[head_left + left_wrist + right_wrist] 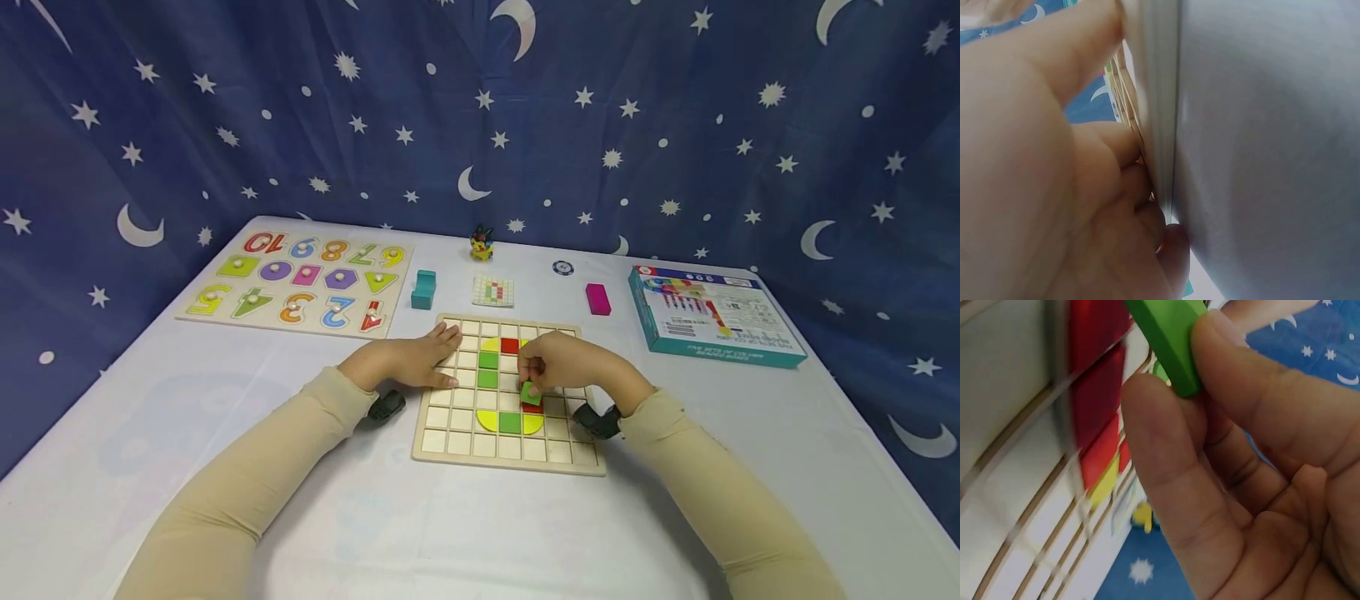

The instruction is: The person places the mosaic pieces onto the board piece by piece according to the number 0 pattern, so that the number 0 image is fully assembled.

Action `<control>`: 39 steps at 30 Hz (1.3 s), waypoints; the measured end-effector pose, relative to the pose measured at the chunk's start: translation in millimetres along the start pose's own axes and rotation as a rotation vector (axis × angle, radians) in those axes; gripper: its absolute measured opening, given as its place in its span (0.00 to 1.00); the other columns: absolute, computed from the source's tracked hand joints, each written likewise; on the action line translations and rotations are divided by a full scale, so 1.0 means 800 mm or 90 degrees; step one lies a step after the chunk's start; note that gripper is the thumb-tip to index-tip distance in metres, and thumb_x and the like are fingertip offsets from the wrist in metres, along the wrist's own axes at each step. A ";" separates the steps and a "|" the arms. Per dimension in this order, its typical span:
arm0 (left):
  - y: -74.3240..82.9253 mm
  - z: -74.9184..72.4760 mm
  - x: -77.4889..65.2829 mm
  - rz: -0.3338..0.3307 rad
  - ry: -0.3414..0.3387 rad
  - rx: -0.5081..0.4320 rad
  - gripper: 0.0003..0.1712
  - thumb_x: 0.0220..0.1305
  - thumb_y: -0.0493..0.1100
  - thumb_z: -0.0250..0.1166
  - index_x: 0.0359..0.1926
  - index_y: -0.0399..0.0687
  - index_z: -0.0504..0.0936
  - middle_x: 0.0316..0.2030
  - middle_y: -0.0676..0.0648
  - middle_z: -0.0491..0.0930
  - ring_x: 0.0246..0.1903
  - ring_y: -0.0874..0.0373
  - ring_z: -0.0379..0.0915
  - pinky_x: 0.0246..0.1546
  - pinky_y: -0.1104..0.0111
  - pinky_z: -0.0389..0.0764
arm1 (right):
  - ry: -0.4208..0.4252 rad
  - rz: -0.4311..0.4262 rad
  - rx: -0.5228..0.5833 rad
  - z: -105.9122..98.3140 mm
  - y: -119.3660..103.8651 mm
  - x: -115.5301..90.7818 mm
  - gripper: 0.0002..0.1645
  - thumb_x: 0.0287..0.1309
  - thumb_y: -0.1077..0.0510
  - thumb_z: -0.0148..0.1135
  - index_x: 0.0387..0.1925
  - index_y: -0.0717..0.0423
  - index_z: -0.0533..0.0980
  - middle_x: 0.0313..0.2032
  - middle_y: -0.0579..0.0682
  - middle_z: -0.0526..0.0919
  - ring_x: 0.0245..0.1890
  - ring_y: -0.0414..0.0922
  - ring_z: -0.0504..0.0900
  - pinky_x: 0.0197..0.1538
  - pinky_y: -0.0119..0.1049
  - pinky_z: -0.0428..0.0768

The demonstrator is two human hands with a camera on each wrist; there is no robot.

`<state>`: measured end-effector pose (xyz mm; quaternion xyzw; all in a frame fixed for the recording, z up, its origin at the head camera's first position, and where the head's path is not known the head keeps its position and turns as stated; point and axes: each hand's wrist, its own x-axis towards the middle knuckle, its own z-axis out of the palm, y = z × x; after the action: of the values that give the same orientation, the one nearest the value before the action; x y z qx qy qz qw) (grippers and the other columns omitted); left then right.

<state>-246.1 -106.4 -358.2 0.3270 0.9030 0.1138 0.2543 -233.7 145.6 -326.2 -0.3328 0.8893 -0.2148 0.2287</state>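
Observation:
A wooden grid board (483, 447) lies on the white table in front of me. My left hand (411, 361) rests on its left edge, fingers spread. Above the board's middle, my right hand (567, 364) pinches a green square tile (1175, 347) between thumb and fingers, tilted. Laid in the cells are a red tile (509, 346), green tiles (487, 379) on the left, a bottom green tile (510, 423), and yellow rounded tiles (487, 421). My right hand partly hides the right column, where the right wrist view shows several red tiles (1099, 394).
Behind the board lie a small pattern card (493, 292), a teal block (423, 290), a magenta block (597, 299), a round chip (562, 267) and a toy figure (482, 243). A number puzzle (300, 283) sits at left, a boxed game (716, 317) at right.

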 end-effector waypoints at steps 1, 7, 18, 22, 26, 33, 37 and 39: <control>0.000 0.000 0.000 -0.001 -0.001 -0.001 0.47 0.67 0.56 0.51 0.70 0.34 0.37 0.71 0.38 0.30 0.70 0.43 0.20 0.69 0.54 0.37 | -0.005 -0.001 0.002 0.002 -0.004 0.006 0.08 0.47 0.69 0.66 0.26 0.56 0.75 0.20 0.45 0.71 0.23 0.40 0.68 0.28 0.29 0.68; 0.000 0.000 -0.001 -0.007 -0.003 -0.005 0.48 0.66 0.57 0.52 0.70 0.35 0.37 0.71 0.39 0.30 0.70 0.43 0.20 0.69 0.54 0.37 | -0.038 -0.026 -0.016 0.008 -0.022 0.039 0.08 0.48 0.68 0.66 0.27 0.56 0.76 0.20 0.45 0.71 0.21 0.38 0.67 0.26 0.27 0.67; 0.002 -0.001 0.000 -0.007 -0.005 -0.008 0.48 0.66 0.57 0.52 0.71 0.35 0.37 0.71 0.40 0.30 0.70 0.44 0.19 0.69 0.53 0.38 | -0.091 -0.001 -0.064 0.019 -0.037 0.062 0.04 0.50 0.63 0.67 0.28 0.54 0.79 0.23 0.44 0.77 0.23 0.38 0.70 0.29 0.27 0.70; 0.002 -0.001 -0.002 -0.006 -0.006 -0.012 0.48 0.66 0.57 0.52 0.71 0.35 0.37 0.71 0.40 0.30 0.70 0.43 0.18 0.69 0.53 0.38 | -0.098 0.007 -0.081 0.022 -0.040 0.064 0.04 0.50 0.62 0.67 0.28 0.53 0.79 0.24 0.44 0.78 0.24 0.38 0.71 0.30 0.27 0.71; 0.002 0.000 -0.003 -0.003 -0.006 -0.013 0.48 0.66 0.56 0.52 0.70 0.35 0.37 0.71 0.39 0.30 0.69 0.43 0.18 0.69 0.52 0.38 | -0.097 0.012 -0.087 0.025 -0.042 0.065 0.04 0.50 0.63 0.67 0.27 0.53 0.79 0.23 0.44 0.77 0.24 0.38 0.72 0.31 0.28 0.72; 0.000 0.002 0.000 0.000 0.000 -0.016 0.48 0.66 0.56 0.53 0.70 0.34 0.37 0.71 0.38 0.31 0.70 0.43 0.19 0.69 0.53 0.38 | -0.094 0.021 -0.097 0.026 -0.047 0.064 0.05 0.49 0.63 0.68 0.27 0.52 0.78 0.22 0.44 0.77 0.24 0.38 0.72 0.31 0.27 0.72; -0.001 0.002 0.001 0.000 0.001 -0.015 0.48 0.66 0.56 0.53 0.70 0.34 0.37 0.71 0.38 0.31 0.70 0.43 0.19 0.69 0.53 0.38 | -0.081 0.011 -0.087 0.027 -0.045 0.062 0.06 0.49 0.63 0.68 0.27 0.52 0.78 0.21 0.44 0.76 0.23 0.38 0.71 0.30 0.28 0.70; -0.001 0.002 0.002 0.000 0.000 -0.013 0.48 0.66 0.56 0.52 0.70 0.35 0.37 0.71 0.38 0.30 0.70 0.43 0.19 0.69 0.53 0.38 | -0.067 0.002 -0.076 0.028 -0.042 0.060 0.06 0.49 0.63 0.68 0.28 0.52 0.78 0.21 0.44 0.75 0.23 0.38 0.70 0.30 0.28 0.70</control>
<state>-246.2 -105.9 -360.5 0.3243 0.9019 0.1227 0.2577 -237.0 84.4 -338.3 -0.3550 0.8878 -0.1431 0.2554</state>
